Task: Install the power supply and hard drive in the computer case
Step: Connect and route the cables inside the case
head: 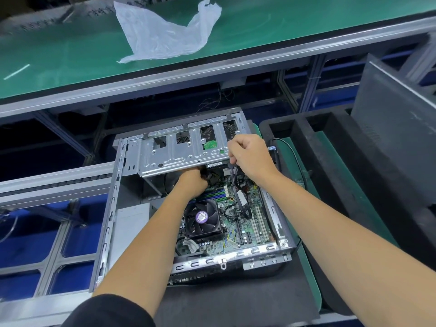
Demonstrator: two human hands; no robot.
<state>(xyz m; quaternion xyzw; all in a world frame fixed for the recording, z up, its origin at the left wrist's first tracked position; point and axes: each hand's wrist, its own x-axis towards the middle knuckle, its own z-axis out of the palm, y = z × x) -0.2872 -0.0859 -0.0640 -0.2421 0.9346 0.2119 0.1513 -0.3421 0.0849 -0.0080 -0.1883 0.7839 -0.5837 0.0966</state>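
Note:
An open grey computer case (107, 223) lies on a black mat, its motherboard and black CPU fan (203, 219) exposed. A silver drive cage (174, 151) spans the case's far end, with the hard drive's green circuit board (210, 145) showing through a cut-out. My left hand (192, 182) reaches under the cage's near edge and its fingers curl round a black connector there. My right hand (247, 156) grips the cage's right end, fingers curled over its edge beside hanging black cables (236, 175). A grey power supply (128, 223) sits inside the case at the left.
A green conveyor belt (70, 55) runs across the top with a crumpled white plastic bag (165, 36) on it. Black foam trays (330, 147) and a dark side panel (396, 128) stand at the right. Aluminium frame rails (54, 182) lie left of the case.

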